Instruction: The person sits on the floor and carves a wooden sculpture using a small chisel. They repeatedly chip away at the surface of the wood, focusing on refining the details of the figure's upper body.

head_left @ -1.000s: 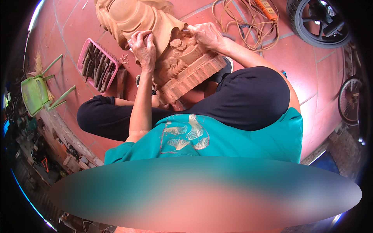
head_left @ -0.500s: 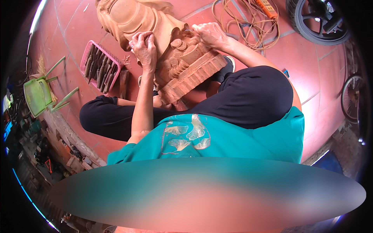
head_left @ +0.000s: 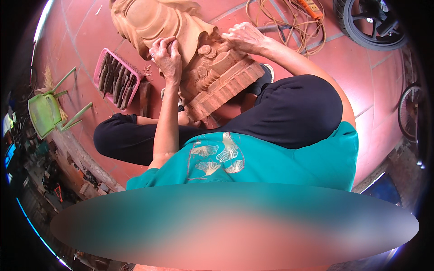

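A carved wooden statue (head_left: 181,27) lies tilted on the floor in front of me, its stepped base toward my crossed legs. My left hand (head_left: 166,58) rests on its robe folds, fingers bent and pressed together; anything inside them is hidden. By the carving's right edge, my right hand (head_left: 246,38) is closed round a slim hand tool, apparently a carving chisel (head_left: 270,28). Its dark handle sticks out past the fist, while the working end is mostly hidden by my fingers. Coin-like discs (head_left: 205,50) are carved just below the two hands.
A pink basket (head_left: 98,72) of several dark-handled carving tools stands left of the statue, beside a wooden block (head_left: 144,98). Further left is a green plastic chair (head_left: 45,113). Tangled cable (head_left: 323,38), an orange power strip (head_left: 311,8) and a wheel (head_left: 352,34) lie at upper right.
My right hand has shifted slightly up and turned, so the tool's handle now points further up and right. My left hand and the statue are nearly still.
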`<state>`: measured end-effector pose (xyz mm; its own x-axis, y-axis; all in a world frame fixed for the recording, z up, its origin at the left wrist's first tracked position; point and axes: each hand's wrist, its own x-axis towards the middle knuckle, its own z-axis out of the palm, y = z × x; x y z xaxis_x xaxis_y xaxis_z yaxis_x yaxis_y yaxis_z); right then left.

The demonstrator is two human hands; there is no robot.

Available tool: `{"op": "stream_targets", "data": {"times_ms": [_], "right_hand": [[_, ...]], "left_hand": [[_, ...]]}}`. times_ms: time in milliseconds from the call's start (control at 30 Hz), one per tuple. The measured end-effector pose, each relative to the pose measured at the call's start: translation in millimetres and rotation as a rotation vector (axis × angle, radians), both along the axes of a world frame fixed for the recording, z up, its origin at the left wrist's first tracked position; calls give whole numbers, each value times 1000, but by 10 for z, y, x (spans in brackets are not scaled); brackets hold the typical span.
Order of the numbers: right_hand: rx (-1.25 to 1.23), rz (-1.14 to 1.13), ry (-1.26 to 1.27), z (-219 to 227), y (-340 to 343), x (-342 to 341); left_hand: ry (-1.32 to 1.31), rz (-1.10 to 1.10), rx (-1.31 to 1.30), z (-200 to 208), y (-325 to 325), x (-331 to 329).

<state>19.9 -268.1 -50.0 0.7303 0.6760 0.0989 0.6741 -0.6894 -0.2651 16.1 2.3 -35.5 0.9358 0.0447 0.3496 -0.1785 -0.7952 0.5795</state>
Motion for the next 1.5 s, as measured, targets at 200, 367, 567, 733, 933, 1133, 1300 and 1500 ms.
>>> {"op": "stream_targets", "data": {"times_ms": [200,367,567,733,933,1133,1300,1500], "right_hand": [[87,-110,-23,30,-173,-38],[30,-74,58,7,19,25],[-8,18,38,-89,-144,21],[138,-162,116,-112,-232,-103],[107,-218,174,-198,-100,20],[87,-92,147,-93,-136,29],[46,-90,155,-31,-164,52],[110,-138,120,-141,-68,47]], "left_hand": [[39,20,-43,-71,30,26],[13,7,-31,-54,14,23],[15,0,-41,-50,24,23],[8,12,-36,-70,19,12],[14,-7,-39,-24,-7,26],[8,1,-45,-44,23,33],[15,8,-25,-10,-1,9],[25,7,-49,-39,11,27]]}}
